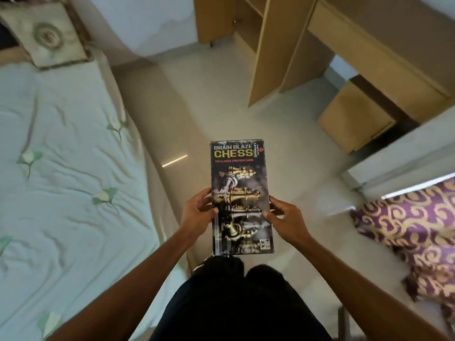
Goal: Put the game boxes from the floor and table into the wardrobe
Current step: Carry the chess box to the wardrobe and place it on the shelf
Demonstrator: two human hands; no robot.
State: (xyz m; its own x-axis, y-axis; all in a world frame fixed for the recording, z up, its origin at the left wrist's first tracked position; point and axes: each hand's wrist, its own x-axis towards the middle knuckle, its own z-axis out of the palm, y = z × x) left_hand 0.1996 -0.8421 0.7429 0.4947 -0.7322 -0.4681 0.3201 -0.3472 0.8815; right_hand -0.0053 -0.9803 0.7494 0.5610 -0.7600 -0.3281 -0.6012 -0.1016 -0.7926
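Note:
A dark chess game box (240, 183), printed with gold and silver chess pieces, is held flat in front of me above the floor. My left hand (197, 212) grips its left long edge, thumb on top. Gripping the right long edge is my right hand (283, 215). The open wooden wardrobe (268, 45) stands ahead at the top, its door swung out and bare shelves visible inside.
A bed with a pale green sheet (64, 168) and a pillow (46, 35) fills the left side. A wooden desk with a drawer unit (357, 116) stands at the right. Purple and gold patterned fabric (413, 225) lies at the right edge. Pale tiled floor (197, 107) runs between them.

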